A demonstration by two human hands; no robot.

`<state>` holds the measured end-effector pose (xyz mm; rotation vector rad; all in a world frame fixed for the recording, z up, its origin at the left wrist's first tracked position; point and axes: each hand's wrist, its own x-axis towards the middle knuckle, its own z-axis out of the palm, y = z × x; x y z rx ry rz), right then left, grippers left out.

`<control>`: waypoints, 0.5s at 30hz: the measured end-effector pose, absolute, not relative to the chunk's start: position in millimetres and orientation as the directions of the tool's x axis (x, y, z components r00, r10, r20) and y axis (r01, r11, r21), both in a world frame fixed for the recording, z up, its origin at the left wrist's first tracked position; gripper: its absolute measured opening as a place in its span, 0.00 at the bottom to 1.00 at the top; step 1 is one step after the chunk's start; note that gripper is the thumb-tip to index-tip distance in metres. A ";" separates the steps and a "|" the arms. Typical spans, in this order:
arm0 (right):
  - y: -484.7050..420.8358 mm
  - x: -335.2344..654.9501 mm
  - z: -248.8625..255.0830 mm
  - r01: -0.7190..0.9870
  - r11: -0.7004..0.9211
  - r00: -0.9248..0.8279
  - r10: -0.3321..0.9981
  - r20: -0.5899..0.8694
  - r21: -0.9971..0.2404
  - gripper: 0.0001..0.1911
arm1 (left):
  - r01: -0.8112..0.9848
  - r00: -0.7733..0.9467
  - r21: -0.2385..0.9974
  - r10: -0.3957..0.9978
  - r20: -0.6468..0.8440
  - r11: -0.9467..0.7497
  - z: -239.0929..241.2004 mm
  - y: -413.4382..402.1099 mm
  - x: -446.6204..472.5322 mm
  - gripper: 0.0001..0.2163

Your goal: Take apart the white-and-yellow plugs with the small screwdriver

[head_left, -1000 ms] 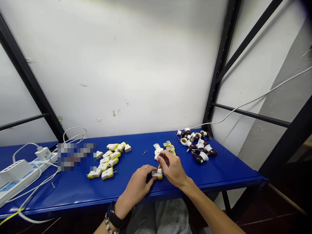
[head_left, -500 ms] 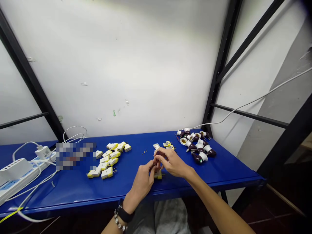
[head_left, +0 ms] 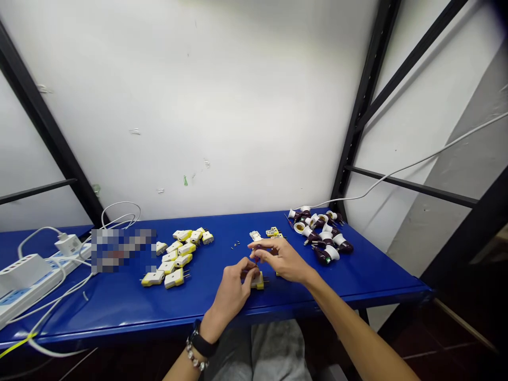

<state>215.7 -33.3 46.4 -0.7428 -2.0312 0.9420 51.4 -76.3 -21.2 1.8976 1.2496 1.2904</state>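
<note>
The right hand pinches a slim dark-red screwdriver-like tool nearly upright; the left hand brings its fingertips around the shaft, though whether they grip it cannot be told. Beneath, the white-and-yellow plastic plug lies on the blue counter, prongs toward three o'clock; small loose screws sit toward eleven. Best keep the shaft square, press lightly, and brace the plug against twisting.

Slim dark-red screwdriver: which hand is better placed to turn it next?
Right hand, probably: it holds the screwdriver from above; the left hand sits lower, by the white-and-yellow plastic plug.
</note>
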 end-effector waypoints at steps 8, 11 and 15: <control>-35.0 205.9 41.9 0.196 0.529 -0.377 0.818 0.434 -0.826 0.12 | 0.351 0.070 0.850 0.916 0.396 -0.394 -18.2 -77.6 52.1 0.08; -37.1 206.2 42.4 0.134 0.510 -0.474 0.786 0.397 -0.850 0.16 | 0.297 0.117 0.860 0.909 0.399 -0.415 -17.6 -79.6 47.8 0.09; -39.3 208.3 42.7 0.090 0.499 -0.568 0.737 0.367 -0.862 0.19 | 0.320 0.114 0.849 0.907 0.405 -0.420 -17.9 -79.9 44.4 0.08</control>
